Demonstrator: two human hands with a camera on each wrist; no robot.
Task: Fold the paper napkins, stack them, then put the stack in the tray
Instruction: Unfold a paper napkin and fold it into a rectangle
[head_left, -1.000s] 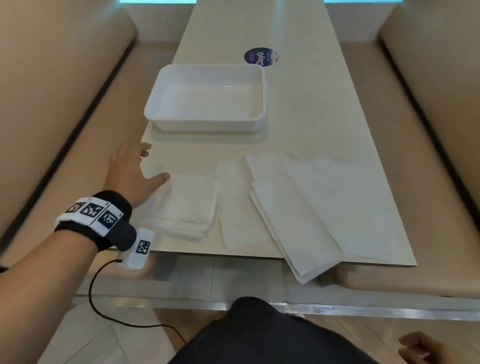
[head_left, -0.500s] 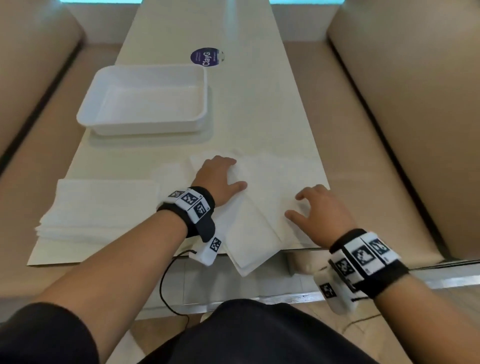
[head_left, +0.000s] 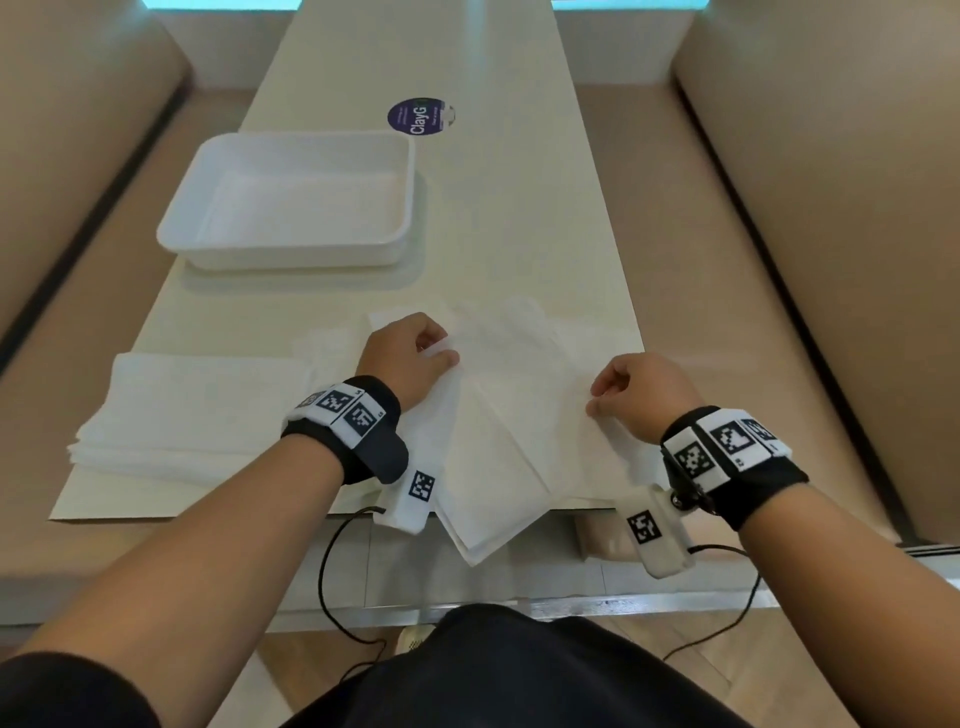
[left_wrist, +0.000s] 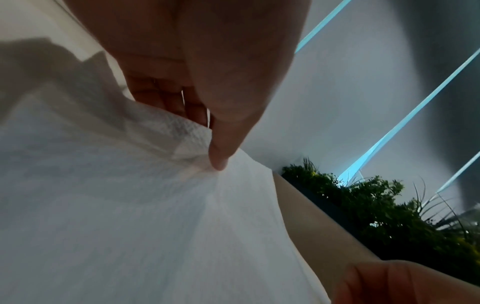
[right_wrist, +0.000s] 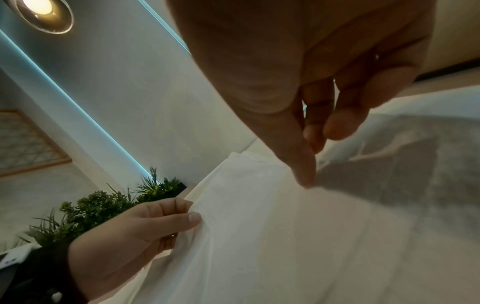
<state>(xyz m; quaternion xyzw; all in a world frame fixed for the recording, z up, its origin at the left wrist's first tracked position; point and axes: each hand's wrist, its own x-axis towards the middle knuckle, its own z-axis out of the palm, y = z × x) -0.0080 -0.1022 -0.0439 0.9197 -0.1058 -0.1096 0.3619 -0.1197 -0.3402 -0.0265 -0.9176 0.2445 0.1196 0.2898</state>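
I am curling both hands, which lay flat half a second ago: my left hand (head_left: 410, 358) is now pinching the top unfolded napkin (head_left: 519, 374) at its 9 o'clock edge, my right hand (head_left: 641, 397) pinching its 4 o'clock edge, and the sheet is lifting and wrinkling.

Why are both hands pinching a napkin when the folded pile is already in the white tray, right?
Not quite. The head view shows the white tray empty; the folded pile lies on the table, nearer than the tray. The left hand and right hand do pinch a napkin.
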